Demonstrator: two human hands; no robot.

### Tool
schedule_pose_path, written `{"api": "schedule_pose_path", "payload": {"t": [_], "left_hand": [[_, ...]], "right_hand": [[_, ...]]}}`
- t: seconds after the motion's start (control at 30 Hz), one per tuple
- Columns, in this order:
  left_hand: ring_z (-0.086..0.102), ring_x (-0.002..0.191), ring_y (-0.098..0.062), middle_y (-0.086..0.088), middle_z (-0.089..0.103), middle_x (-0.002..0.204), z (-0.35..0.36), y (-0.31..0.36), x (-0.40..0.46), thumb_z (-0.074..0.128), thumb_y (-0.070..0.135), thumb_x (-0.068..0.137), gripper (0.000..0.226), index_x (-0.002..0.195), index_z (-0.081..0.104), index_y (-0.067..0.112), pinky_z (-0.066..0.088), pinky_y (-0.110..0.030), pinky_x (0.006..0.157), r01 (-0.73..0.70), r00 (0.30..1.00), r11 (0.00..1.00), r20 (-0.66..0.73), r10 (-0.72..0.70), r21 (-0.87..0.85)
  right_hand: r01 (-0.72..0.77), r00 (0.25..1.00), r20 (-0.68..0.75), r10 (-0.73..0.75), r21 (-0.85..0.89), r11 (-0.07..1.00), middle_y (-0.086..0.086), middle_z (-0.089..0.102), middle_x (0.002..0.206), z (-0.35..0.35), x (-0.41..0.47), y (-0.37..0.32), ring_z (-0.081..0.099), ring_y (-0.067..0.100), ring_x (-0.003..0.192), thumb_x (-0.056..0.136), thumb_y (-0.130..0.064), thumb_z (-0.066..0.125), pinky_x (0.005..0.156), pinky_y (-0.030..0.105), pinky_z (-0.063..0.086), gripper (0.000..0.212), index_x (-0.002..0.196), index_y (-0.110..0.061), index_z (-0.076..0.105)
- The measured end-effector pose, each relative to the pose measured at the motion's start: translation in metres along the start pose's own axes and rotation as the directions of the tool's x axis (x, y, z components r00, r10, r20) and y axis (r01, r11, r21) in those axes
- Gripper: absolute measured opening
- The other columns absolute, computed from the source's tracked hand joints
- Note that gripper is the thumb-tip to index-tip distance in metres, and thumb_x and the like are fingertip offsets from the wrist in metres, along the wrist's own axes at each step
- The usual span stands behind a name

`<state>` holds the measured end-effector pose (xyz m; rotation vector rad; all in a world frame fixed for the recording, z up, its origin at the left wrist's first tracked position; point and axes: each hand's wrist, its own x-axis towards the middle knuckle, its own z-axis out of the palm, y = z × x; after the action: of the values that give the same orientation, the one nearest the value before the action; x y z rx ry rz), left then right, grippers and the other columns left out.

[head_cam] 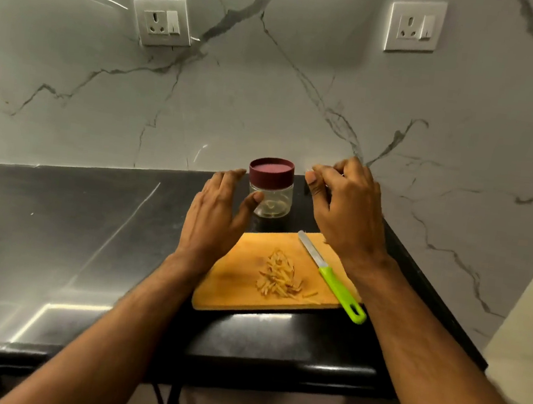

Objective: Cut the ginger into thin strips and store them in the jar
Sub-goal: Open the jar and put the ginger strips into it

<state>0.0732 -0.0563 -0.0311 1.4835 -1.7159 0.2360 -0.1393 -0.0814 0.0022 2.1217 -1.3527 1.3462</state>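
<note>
One jar, one knife, one pile of ginger strips, and two hands are seen at a black counter.

The lidded clear jar is flanked by the left hand, spread wide with nothing held, its thumb just beside the glass, and the right hand, loosely curled and empty. The strips are heaped on one wooden cutting board, the green-handled knife laid alongside. Two wall sockets are mounted above.
</note>
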Motion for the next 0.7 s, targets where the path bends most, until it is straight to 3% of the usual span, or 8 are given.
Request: {"api": "schedule_pose_path", "payload": {"t": [0.1, 0.23, 0.33, 0.47, 0.6, 0.7], "left_hand": [[0.052, 0.124, -0.014, -0.004, 0.054, 0.135, 0.014, -0.021, 0.016, 0.046, 0.055, 0.100, 0.057, 0.143, 0.043, 0.017, 0.050, -0.044, 0.100, 0.131, 0.989, 0.980, -0.045, -0.139, -0.148], [0.053, 0.122, -0.020, -0.007, 0.056, 0.131, 0.028, -0.050, 0.043, 0.045, 0.058, 0.098, 0.059, 0.139, 0.046, 0.015, 0.048, -0.051, 0.099, 0.236, 0.961, 0.958, -0.107, -0.255, -0.161], [0.051, 0.124, -0.019, -0.006, 0.054, 0.134, 0.038, -0.056, 0.056, 0.041, 0.063, 0.097, 0.062, 0.140, 0.043, 0.019, 0.048, -0.052, 0.101, 0.238, 0.964, 0.953, -0.071, -0.255, -0.187], [0.048, 0.130, -0.015, -0.005, 0.052, 0.140, 0.045, -0.055, 0.064, 0.039, 0.067, 0.096, 0.067, 0.145, 0.039, 0.022, 0.045, -0.050, 0.107, 0.195, 0.975, 0.947, -0.054, -0.215, -0.256], [0.041, 0.140, -0.018, -0.005, 0.042, 0.154, 0.047, -0.042, 0.061, 0.042, 0.084, 0.083, 0.096, 0.157, 0.021, 0.025, 0.038, -0.046, 0.115, 0.294, 0.955, 0.857, 0.153, -0.253, -0.423], [0.036, 0.144, -0.019, -0.005, 0.036, 0.158, 0.051, -0.032, 0.056, 0.061, 0.070, 0.081, 0.103, 0.159, 0.012, 0.026, 0.035, -0.036, 0.115, 0.320, 0.936, 0.871, 0.265, -0.231, -0.372]], "right_hand": [[0.020, 0.999, -0.027, -0.019, 0.031, 0.999, 0.000, 0.049, 0.090, 0.019, 0.027, 0.008, 0.044, 0.011, 0.082, 0.100, -0.046, 0.037, 0.072, 0.033, 0.045, 0.041, 0.106, -0.018, 0.066], [0.079, 0.997, 0.009, -0.079, -0.001, 0.997, 0.002, 0.052, 0.090, 0.044, 0.053, 0.013, 0.047, 0.013, 0.080, 0.100, -0.041, 0.039, 0.073, 0.035, 0.047, 0.038, 0.100, -0.016, 0.067], [0.150, 0.987, 0.066, -0.148, -0.033, 0.988, 0.003, 0.052, 0.093, 0.061, 0.075, 0.011, 0.051, 0.016, 0.082, 0.100, -0.046, 0.036, 0.072, 0.035, 0.048, 0.043, 0.107, -0.017, 0.067], [0.116, 0.974, 0.186, -0.132, 0.093, 0.989, 0.005, 0.051, 0.102, 0.078, 0.087, 0.006, 0.053, 0.018, 0.091, 0.101, -0.045, 0.031, 0.073, 0.032, 0.051, 0.044, 0.122, -0.018, 0.059], [0.172, 0.944, 0.265, -0.194, 0.102, 0.980, 0.003, 0.048, 0.104, 0.075, 0.068, 0.012, 0.051, 0.015, 0.094, 0.100, -0.047, 0.031, 0.075, 0.030, 0.052, 0.045, 0.132, -0.026, 0.053], [0.155, 0.884, 0.427, -0.190, 0.116, 0.981, 0.005, 0.045, 0.125, 0.073, 0.055, 0.019, 0.049, 0.017, 0.113, 0.100, -0.048, 0.030, 0.088, 0.033, 0.050, 0.044, 0.136, -0.030, 0.048]]}}
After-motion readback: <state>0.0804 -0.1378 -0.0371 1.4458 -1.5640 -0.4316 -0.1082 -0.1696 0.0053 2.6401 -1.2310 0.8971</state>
